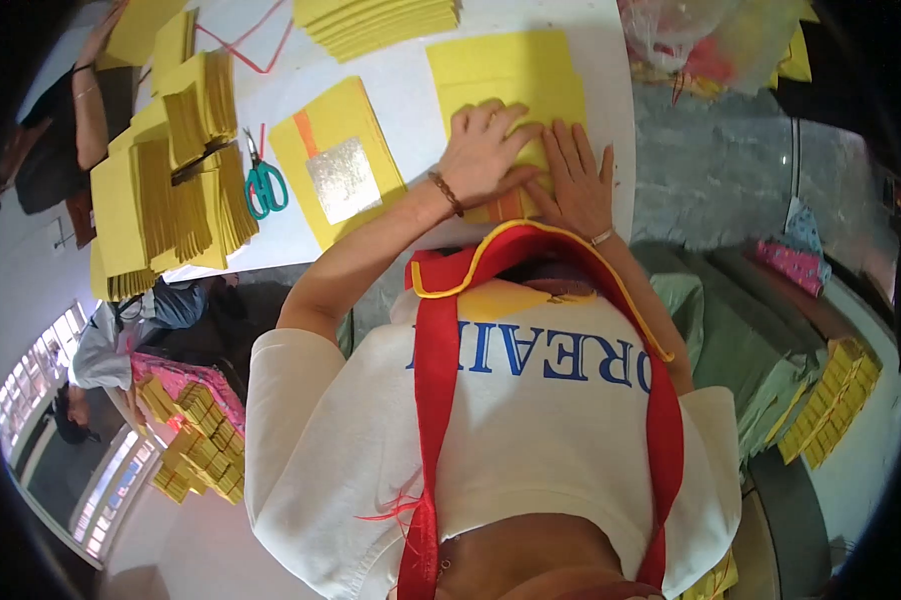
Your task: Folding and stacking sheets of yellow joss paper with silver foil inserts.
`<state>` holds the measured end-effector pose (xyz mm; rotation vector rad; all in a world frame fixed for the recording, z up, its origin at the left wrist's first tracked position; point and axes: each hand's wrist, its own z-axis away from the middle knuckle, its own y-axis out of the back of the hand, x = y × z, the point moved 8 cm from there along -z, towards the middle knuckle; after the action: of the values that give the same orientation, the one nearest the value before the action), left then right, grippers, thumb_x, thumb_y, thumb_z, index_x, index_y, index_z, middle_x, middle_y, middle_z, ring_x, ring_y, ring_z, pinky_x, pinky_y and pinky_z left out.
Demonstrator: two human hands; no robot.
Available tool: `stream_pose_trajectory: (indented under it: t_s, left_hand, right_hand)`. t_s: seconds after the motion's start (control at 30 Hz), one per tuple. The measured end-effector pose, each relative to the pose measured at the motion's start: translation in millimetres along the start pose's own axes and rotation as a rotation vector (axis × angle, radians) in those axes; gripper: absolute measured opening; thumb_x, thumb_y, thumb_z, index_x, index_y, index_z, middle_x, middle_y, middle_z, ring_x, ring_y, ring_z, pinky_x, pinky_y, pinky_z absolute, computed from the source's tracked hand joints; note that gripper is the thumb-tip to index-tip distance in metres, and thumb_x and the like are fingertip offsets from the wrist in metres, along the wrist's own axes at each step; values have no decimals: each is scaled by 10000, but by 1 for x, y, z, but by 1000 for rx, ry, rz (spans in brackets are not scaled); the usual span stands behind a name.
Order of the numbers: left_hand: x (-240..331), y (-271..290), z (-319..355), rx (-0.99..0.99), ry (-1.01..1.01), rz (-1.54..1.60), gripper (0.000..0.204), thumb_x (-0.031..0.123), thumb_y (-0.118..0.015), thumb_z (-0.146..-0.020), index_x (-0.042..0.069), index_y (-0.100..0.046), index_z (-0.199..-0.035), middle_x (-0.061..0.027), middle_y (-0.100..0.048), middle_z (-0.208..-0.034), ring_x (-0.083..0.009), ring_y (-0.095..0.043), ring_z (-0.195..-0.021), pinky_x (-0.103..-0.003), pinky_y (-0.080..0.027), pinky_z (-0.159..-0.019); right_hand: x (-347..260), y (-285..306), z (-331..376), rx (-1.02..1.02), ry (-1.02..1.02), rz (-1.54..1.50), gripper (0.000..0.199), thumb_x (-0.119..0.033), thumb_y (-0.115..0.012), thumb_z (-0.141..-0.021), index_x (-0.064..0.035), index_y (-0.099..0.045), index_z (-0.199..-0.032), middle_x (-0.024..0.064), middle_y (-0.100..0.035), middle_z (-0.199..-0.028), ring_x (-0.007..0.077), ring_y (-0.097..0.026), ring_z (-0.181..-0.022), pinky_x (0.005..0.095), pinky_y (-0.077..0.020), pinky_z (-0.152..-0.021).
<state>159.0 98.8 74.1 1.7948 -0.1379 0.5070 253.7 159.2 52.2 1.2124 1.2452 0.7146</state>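
Head view, seen from above a white tabletop (411,90). At about twelve o'clock from the torso, a large yellow paper sheet (506,70) lying flat on the table, its near edge covered by both hands. Left hand (483,150) spread palm-down on that sheet, fingers extended and slightly splayed, pressing rather than gripping; a brown bead bracelet (447,192) around the wrist. Right hand (576,180) just beside it at one o'clock, also flat and open, fingers straight, a thin pale bangle (602,237) on the wrist; thumbs of the two hands touching or nearly so (hard to tell which). Beneath the hands, an orange strip (511,207) peeking out at the sheet's near edge. At ten o'clock from the hands, a second yellow paper sheet with an orange strip and a square of silver foil (343,180) on it, well apart from the fingers. Further toward nine o'clock, green-handled scissors (264,185) lying on the table, then fanned bundles of yellow paper (176,190) stacked at the table's left end. At eleven o'clock, near the top edge, another stack of yellow sheets (376,20). At far upper left, another person's forearm (91,110) resting by the table.
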Motion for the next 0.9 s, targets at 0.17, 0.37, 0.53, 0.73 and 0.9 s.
stream_pose_trajectory:
  t_s: [0.17, 0.37, 0.53, 0.73, 0.9]
  left_hand:
    - [10, 3, -1, -150, -43, -101, 589, 348, -673, -701, 73, -505, -1193, -133, -455, -1241, -313, -403, -1127, -447, -325, -894]
    - [25, -18, 14, -130, -131, -401, 697, 293, -693, -616, -28, -480, -1196, -217, -447, -1241, -317, -428, -1113, -420, -382, -863]
    - [35, -16, 10, -16, -122, -499, 493, 190, -533, -730, -49, -494, -1159, -219, -514, -1133, -283, -506, -996, -359, -438, -763]
    - [11, 0, -9, -79, -118, -192, 346, 183, -569, -712, 22, -576, -1018, -95, -582, -854, -236, -556, -849, -356, -462, -675]
    - [-9, 92, -28, 250, -6, 29, 322, 71, -559, -686, 125, -634, -994, -111, -575, -704, -295, -562, -725, -411, -464, -611]
  right_hand:
    - [2, -11, 0, -24, -1, -2, 683, -482, -477, -837, -77, -323, -1365, 93, -261, -1446, 275, -205, -1345, 631, -92, -1008]
    - [2, -15, 1, -37, 19, 39, 709, -468, -516, -812, -70, -319, -1365, 109, -255, -1445, 284, -192, -1349, 614, -91, -1017]
    - [19, 4, -5, 8, 88, -520, 623, -289, -584, -826, -22, -350, -1338, 159, -328, -1400, 283, -277, -1316, 467, -208, -1053]
    - [92, -10, 12, 309, -522, -1328, 328, -88, -487, -911, 39, -480, -1213, 120, -544, -1186, 198, -510, -1113, 295, -383, -948]
    - [104, -29, 25, 364, -585, -1294, 265, -89, -504, -902, 32, -543, -1135, 116, -580, -1093, 172, -553, -1013, 272, -419, -886]
